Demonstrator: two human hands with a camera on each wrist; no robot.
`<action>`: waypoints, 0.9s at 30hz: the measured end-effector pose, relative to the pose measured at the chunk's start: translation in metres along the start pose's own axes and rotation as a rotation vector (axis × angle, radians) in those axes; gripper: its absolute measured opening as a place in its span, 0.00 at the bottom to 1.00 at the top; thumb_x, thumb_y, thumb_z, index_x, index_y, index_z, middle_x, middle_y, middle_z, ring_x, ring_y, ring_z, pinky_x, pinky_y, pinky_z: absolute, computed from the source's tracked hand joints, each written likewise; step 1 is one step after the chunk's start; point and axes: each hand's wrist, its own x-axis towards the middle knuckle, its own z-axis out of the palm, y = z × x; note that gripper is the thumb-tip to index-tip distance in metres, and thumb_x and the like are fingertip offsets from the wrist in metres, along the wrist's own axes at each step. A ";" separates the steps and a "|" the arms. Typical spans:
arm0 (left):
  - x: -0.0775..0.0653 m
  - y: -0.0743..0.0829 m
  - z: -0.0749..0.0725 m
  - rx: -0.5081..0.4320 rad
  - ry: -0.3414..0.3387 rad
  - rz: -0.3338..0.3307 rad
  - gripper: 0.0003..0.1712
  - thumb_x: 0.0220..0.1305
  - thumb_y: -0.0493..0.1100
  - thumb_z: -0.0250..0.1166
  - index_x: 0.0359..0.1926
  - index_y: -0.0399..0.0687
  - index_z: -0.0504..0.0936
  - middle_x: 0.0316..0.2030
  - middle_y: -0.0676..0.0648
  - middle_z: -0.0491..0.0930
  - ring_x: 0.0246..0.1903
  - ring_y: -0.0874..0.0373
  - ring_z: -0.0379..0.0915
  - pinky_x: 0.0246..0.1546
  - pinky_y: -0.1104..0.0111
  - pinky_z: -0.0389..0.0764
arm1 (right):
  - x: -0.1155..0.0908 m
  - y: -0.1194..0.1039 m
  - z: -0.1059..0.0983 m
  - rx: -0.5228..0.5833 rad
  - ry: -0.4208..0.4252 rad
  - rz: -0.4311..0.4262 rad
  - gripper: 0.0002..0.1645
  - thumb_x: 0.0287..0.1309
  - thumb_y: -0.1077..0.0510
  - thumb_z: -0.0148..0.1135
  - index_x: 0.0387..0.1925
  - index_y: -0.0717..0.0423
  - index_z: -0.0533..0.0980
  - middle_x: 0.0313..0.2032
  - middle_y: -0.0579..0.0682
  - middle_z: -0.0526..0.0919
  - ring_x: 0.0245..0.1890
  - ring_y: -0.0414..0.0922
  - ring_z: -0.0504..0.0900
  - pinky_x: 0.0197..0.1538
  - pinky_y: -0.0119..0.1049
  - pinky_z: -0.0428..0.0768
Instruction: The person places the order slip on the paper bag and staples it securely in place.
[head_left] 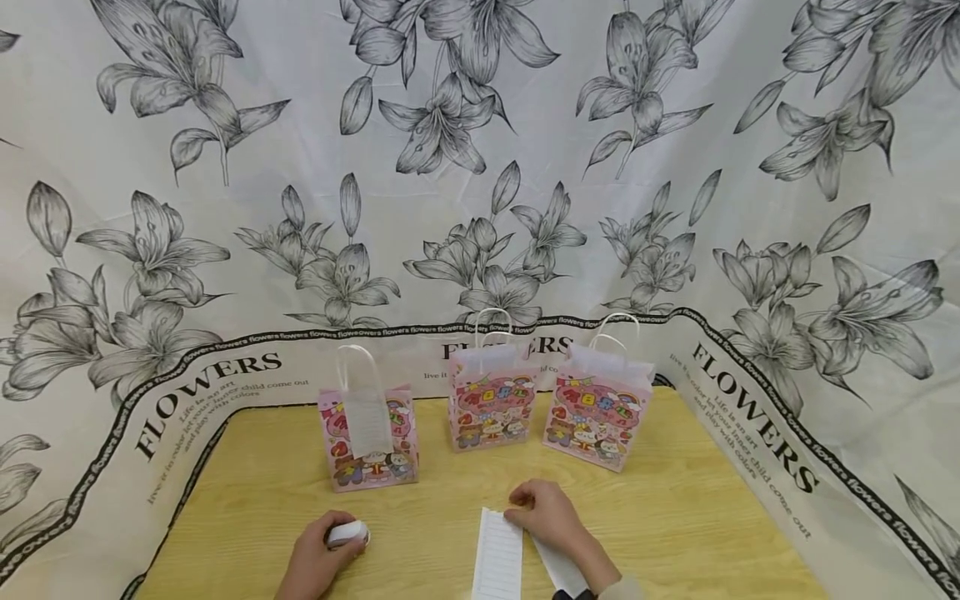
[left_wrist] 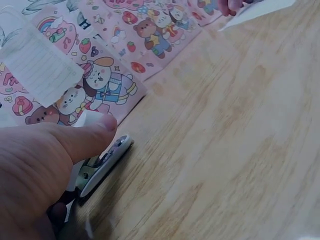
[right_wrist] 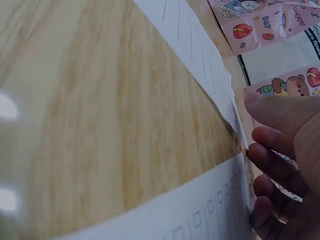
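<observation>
My left hand (head_left: 318,554) grips a small white stapler (left_wrist: 107,165) near the table surface, thumb across its top and its metal inner part showing. Two printed paper strips lie by my right hand (head_left: 553,518): a lined paper strip (head_left: 497,557) to its left, and a second paper strip (right_wrist: 212,212) with small boxes partly hidden below the hand. The right thumb is at the lined strip's far corner, while the other fingers bend loosely by the far edge of the boxed strip. Straight ahead of the left hand stands a pink gift bag (head_left: 341,475) with a paper slip (head_left: 367,423) hanging on its front.
Two more pink cartoon bags, a middle bag (head_left: 491,408) and a right bag (head_left: 596,417), stand upright along the back of the wooden table (head_left: 420,542). Their white handles rise above them. A flower-printed cloth (head_left: 480,208) hangs behind and around the sides.
</observation>
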 end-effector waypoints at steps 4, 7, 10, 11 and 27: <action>0.003 0.003 -0.003 -0.006 0.006 0.001 0.21 0.47 0.44 0.79 0.41 0.42 0.82 0.36 0.49 0.81 0.35 0.56 0.76 0.36 0.63 0.77 | 0.003 0.002 -0.004 -0.008 -0.051 -0.026 0.14 0.50 0.50 0.74 0.35 0.55 0.84 0.32 0.41 0.81 0.32 0.37 0.77 0.35 0.34 0.77; 0.001 0.004 -0.006 0.013 0.015 -0.011 0.21 0.45 0.43 0.80 0.40 0.42 0.82 0.35 0.49 0.81 0.35 0.56 0.76 0.35 0.64 0.77 | 0.004 0.002 -0.005 0.000 -0.086 -0.036 0.12 0.51 0.51 0.74 0.33 0.55 0.85 0.31 0.40 0.80 0.31 0.36 0.76 0.34 0.33 0.76; 0.001 0.003 -0.008 0.036 0.008 0.003 0.21 0.46 0.44 0.79 0.39 0.42 0.81 0.35 0.50 0.81 0.34 0.57 0.76 0.34 0.65 0.76 | 0.004 0.003 -0.005 -0.002 -0.087 -0.040 0.08 0.51 0.54 0.74 0.30 0.54 0.85 0.28 0.39 0.79 0.29 0.35 0.76 0.33 0.32 0.76; 0.001 0.003 -0.008 0.039 0.003 0.006 0.21 0.46 0.45 0.79 0.40 0.42 0.81 0.35 0.50 0.81 0.33 0.58 0.75 0.34 0.65 0.76 | 0.003 0.003 -0.006 -0.003 -0.084 -0.038 0.07 0.51 0.54 0.74 0.30 0.53 0.85 0.28 0.38 0.79 0.28 0.34 0.75 0.32 0.31 0.76; -0.001 0.040 -0.019 0.091 0.145 0.153 0.16 0.57 0.39 0.72 0.47 0.43 0.83 0.45 0.45 0.82 0.50 0.39 0.74 0.44 0.45 0.75 | 0.004 0.005 -0.003 -0.038 -0.053 -0.018 0.06 0.51 0.54 0.74 0.27 0.49 0.83 0.25 0.35 0.77 0.26 0.32 0.75 0.29 0.30 0.75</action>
